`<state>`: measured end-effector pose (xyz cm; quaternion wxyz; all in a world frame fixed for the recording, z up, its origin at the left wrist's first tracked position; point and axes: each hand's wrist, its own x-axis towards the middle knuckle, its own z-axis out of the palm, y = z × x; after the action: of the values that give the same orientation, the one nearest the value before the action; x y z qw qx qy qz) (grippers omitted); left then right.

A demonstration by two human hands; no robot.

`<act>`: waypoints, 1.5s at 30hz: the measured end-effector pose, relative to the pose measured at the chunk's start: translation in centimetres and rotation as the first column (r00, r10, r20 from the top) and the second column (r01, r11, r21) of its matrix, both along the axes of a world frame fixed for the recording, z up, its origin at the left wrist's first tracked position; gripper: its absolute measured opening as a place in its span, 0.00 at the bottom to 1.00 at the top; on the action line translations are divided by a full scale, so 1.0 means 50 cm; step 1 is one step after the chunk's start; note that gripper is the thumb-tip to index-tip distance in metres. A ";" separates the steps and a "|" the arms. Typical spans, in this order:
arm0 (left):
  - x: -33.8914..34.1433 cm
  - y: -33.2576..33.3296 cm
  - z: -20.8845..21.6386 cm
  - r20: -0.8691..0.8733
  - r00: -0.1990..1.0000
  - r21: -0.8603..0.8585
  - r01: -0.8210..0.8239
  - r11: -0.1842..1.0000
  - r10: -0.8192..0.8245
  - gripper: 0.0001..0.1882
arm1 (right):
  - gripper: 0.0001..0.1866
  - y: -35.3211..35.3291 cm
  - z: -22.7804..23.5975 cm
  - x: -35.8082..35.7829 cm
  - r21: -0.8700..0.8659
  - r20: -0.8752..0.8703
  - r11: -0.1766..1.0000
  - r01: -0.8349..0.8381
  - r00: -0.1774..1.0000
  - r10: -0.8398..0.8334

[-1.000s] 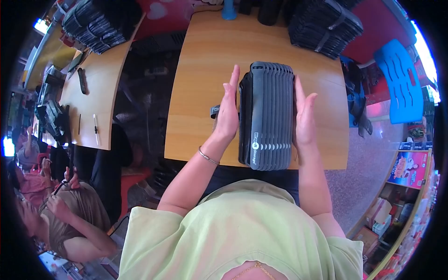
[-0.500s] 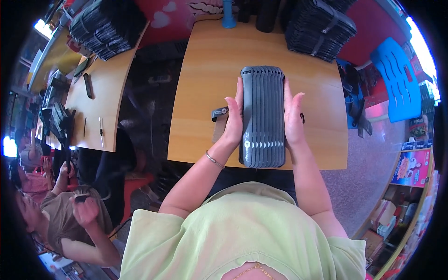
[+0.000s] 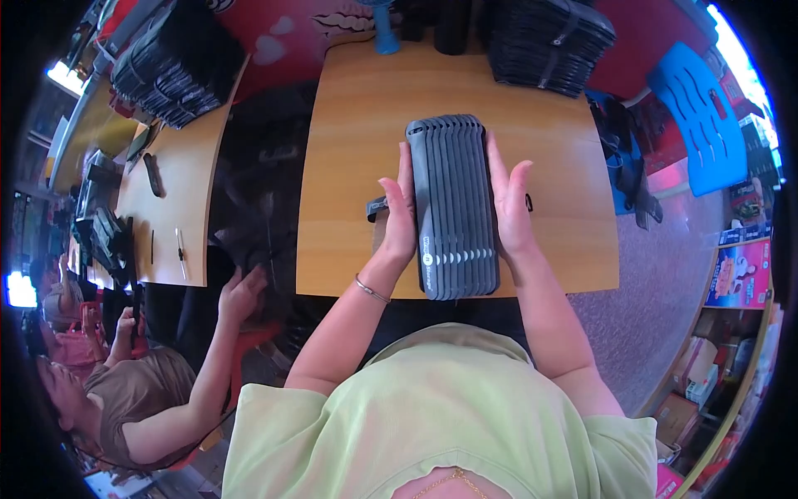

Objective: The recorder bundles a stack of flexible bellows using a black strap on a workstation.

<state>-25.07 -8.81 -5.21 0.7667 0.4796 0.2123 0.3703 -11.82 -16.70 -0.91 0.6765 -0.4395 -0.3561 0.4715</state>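
Note:
Between my two palms stands a tight row of dark grey, flat, long pieces with rounded ends, pressed side by side above the near part of the wooden table. Pale printing runs across their near end, and slots show at the far end. My left hand lies flat along the left side, thumb up. Against the right side presses my right hand, its fingers straight and thumb raised. Partly behind my left hand is a black strap with a pale label. A small black loop shows beside my right hand.
Strapped black stacks stand at the back right and on the left table. A blue stand is at the far edge. A blue plastic chair is at right. A co-worker's hand reaches toward the gap between tables.
The row's far end now leans slightly left, my hands staying pressed on both sides. The view has shifted a little. The co-worker's raised hand has moved out toward the gap between tables.

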 end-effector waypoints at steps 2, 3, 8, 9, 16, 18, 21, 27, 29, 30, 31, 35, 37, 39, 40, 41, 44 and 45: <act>-0.001 0.002 -0.001 -0.022 0.999 0.046 -0.032 0.998 0.033 0.50 | 0.50 -0.008 -0.005 -0.002 0.018 -0.052 1.000 0.010 0.999 -0.009; -0.004 0.004 -0.002 -0.022 0.999 0.047 -0.029 0.998 0.030 0.50 | 0.50 -0.011 -0.008 -0.001 0.019 -0.051 1.000 0.013 0.999 -0.012; -0.009 -0.005 0.011 -0.024 0.999 0.111 0.036 0.993 -0.034 0.47 | 0.49 -0.023 -0.031 -0.001 0.021 -0.124 1.000 0.003 0.992 0.000; -0.005 -0.011 0.017 -0.024 0.999 0.112 0.040 0.993 -0.037 0.47 | 0.49 -0.023 -0.033 -0.001 0.022 -0.125 1.000 0.006 0.992 -0.004; 0.003 -0.022 0.011 0.064 0.998 -0.114 0.013 0.993 -0.005 0.52 | 0.49 -0.014 -0.043 -0.014 0.026 -0.129 1.000 -0.005 0.992 0.008; 0.006 -0.026 0.018 0.058 0.998 -0.107 -0.016 0.994 0.023 0.54 | 0.49 -0.011 -0.046 -0.016 0.026 -0.130 1.000 -0.004 0.992 0.007; 0.000 -0.013 -0.022 0.057 0.997 -0.123 0.049 0.991 -0.042 0.54 | 0.49 -0.008 -0.045 -0.022 0.030 -0.130 1.000 -0.008 0.991 0.012; -0.008 0.008 -0.001 -0.159 0.987 0.137 0.002 0.991 0.020 0.53 | 0.48 -0.011 -0.039 -0.011 0.041 -0.119 0.999 0.002 0.993 0.003; -0.007 0.014 0.020 -0.127 0.986 0.184 -0.080 0.980 0.104 0.53 | 0.48 -0.013 -0.032 -0.007 0.034 0.001 0.998 0.046 0.999 -0.046; -0.006 0.018 0.029 -0.090 0.978 0.224 -0.164 0.961 0.188 0.52 | 0.47 -0.012 -0.028 -0.005 0.027 0.123 0.996 0.089 0.988 -0.091; -0.009 0.022 0.037 -0.083 0.981 0.235 -0.149 0.960 0.173 0.52 | 0.47 -0.009 -0.024 -0.003 0.029 0.121 0.995 0.091 0.988 -0.094; 0.003 0.015 0.070 -0.031 0.994 0.232 -0.097 0.968 0.107 0.51 | 0.46 0.010 -0.025 0.011 0.122 0.154 0.991 0.055 0.985 -0.074; 0.010 0.007 0.086 0.041 0.999 0.199 0.013 0.980 -0.021 0.51 | 0.46 0.016 -0.031 0.009 0.128 0.187 0.991 0.048 0.980 -0.072; 0.014 0.002 0.095 0.033 0.999 0.198 -0.005 0.980 -0.001 0.51 | 0.47 0.019 -0.034 0.002 0.110 0.175 0.992 0.060 0.981 -0.079; 0.014 0.001 0.096 0.025 1.000 0.197 -0.022 0.980 0.017 0.51 | 0.47 0.019 -0.037 0.002 0.111 0.175 0.992 0.060 0.981 -0.079; 0.015 0.000 0.096 0.025 1.000 0.197 -0.022 0.980 0.017 0.51 | 0.47 0.019 -0.041 0.002 0.109 0.180 0.992 0.060 0.980 -0.079; 0.019 0.000 0.095 0.012 1.000 0.215 -0.006 0.977 0.004 0.51 | 0.47 0.019 -0.038 0.003 0.101 0.197 0.993 0.060 0.977 -0.079; 0.021 -0.002 0.098 -0.008 1.000 0.235 -0.009 0.972 0.011 0.51 | 0.47 0.019 -0.035 0.004 0.097 0.210 0.994 0.059 0.975 -0.078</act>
<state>-24.02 -8.91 -0.34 0.7017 0.5676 0.1728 0.3946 -11.64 -15.74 -2.65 0.6692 -0.4688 -0.4322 0.3815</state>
